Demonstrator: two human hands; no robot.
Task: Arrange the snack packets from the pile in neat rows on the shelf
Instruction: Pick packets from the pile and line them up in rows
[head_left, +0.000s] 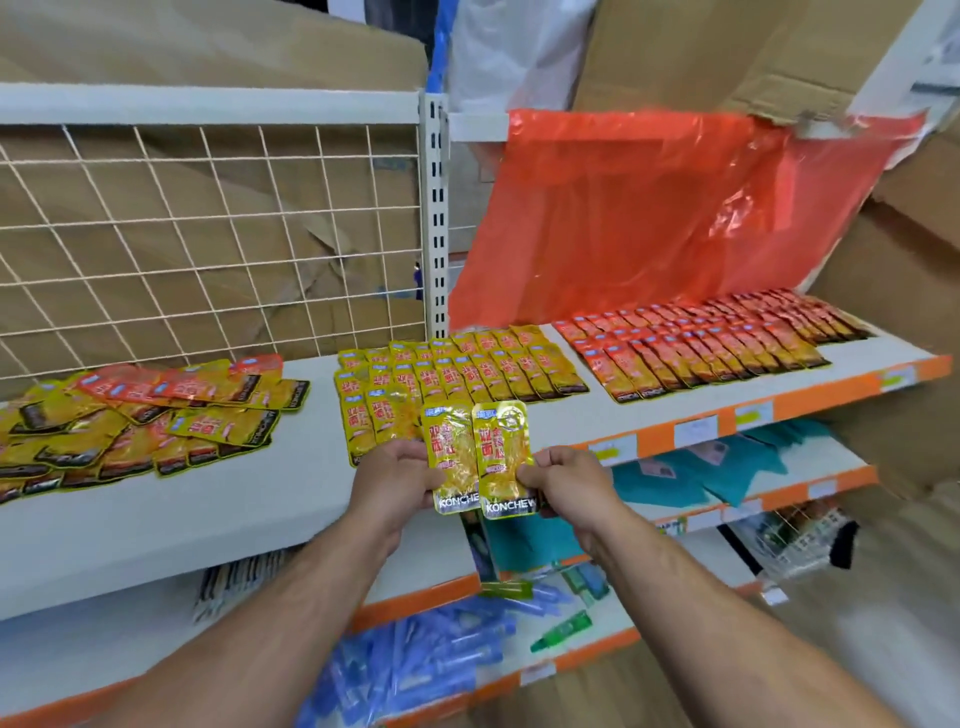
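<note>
1. OK, landmark = slotted post (435, 218) at the back of the shelf (218, 519). Your L hand (395, 475) and R hand (563, 480) are straight below it, near the shelf's front edge.
2. Grip: your L thumb & curled fingers hold the left packet (448, 457) by its side. R hand pinches the right packet (503, 452) at its outer edge. The right packet overlaps the left one.
3. Room: bare white strip below-left of the post, btwn the pile (135, 415) and the yellow rows (457, 369). A narrower bare strip runs in front of the rows.
4. The pile is left of the post, yellow & red mixed, packets crossed. The yellow rows start just under the post, red rows (711, 343) farther right, both lapped like shingles.
5. Packets = glossy, crinkly flat pouches w/ rounded corners and a dark bottom band. Left of the post is a wire grid (208, 234); right of it hangs a creased red plastic sheet (649, 208).
</note>
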